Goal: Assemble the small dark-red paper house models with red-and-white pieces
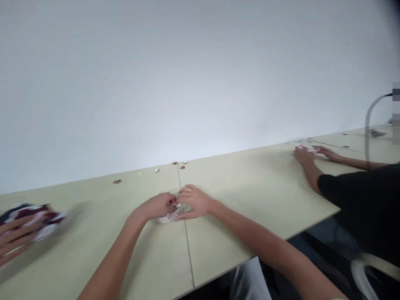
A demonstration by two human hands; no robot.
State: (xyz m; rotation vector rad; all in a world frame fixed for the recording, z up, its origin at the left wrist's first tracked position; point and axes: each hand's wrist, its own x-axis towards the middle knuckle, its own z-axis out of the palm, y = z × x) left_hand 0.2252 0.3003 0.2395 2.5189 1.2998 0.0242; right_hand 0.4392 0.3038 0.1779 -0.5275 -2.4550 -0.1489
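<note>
Near the table seam, both my hands meet at a small clear and whitish item (168,217) with dark red bits in it; it looks like a plastic dish or bag, but blur hides its kind. Palm down, my left hand (158,205) reaches over it, fingers bent and pressed together at the dark red part. What those fingertips pinch is hidden. My right hand (194,201) curves around the item's right side, thumb low and fingers high, gripping its edge.
Small brown and white pieces (117,181) lie along the wall side of the pale table (243,187). At far left, another person's hand (18,233) holds blurred red, navy and white things. On the right, a black-sleeved person's hands (304,154) hold something whitish.
</note>
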